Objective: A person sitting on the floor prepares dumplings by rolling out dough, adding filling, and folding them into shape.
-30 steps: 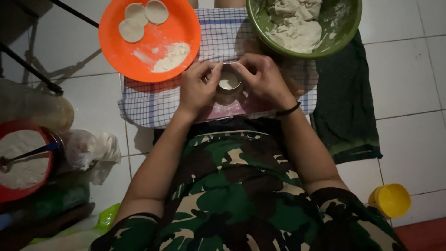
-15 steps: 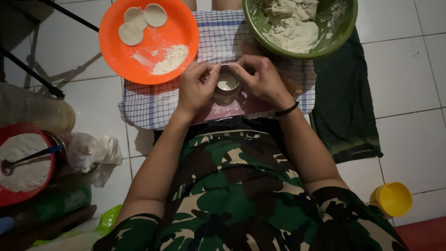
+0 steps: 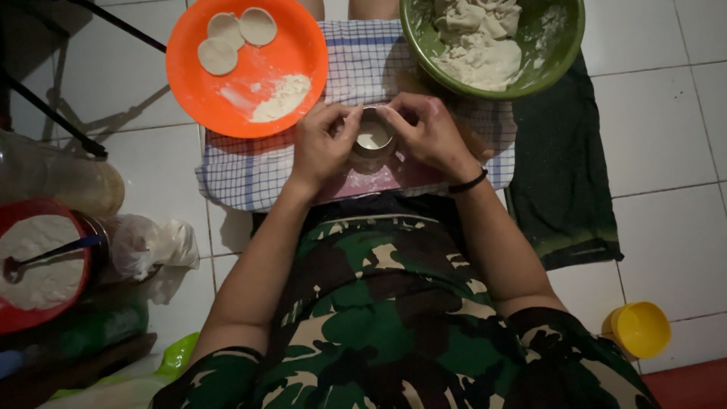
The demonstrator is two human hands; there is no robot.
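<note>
item: small round metal cup [image 3: 374, 138], centre of the frame, slightly above the middle. stands upright on a pink board [image 3: 394, 180], open mouth facing up toward the camera, long axis vertical; pale dough or flour shows inside it.

left hand [image 3: 319, 148]: fingers curled around the left side of the cup, grasping its rim.

right hand [image 3: 430, 132]: fingers curled around the right side of the cup, grasping it likewise; a black band on the wrist.

under the board: blue and white checked cloth [image 3: 250, 170].

upper left of the frame: orange plate [image 3: 303, 53] bearing three flat dough rounds [image 3: 218, 55] and a heap of flour [image 3: 284, 97].

upper right: green bowl [image 3: 564, 53] with a lump of dough [image 3: 477, 45].

right of the cloth: dark green cloth [image 3: 564, 189] on the white tiled floor.

lower left: red bowl [image 3: 23, 322] of flour with a spoon [image 3: 53, 254] in it; crumpled plastic bag [image 3: 155, 246] just beside it.

lower right: small yellow cup [image 3: 640, 330], well apart from the hands.
</note>
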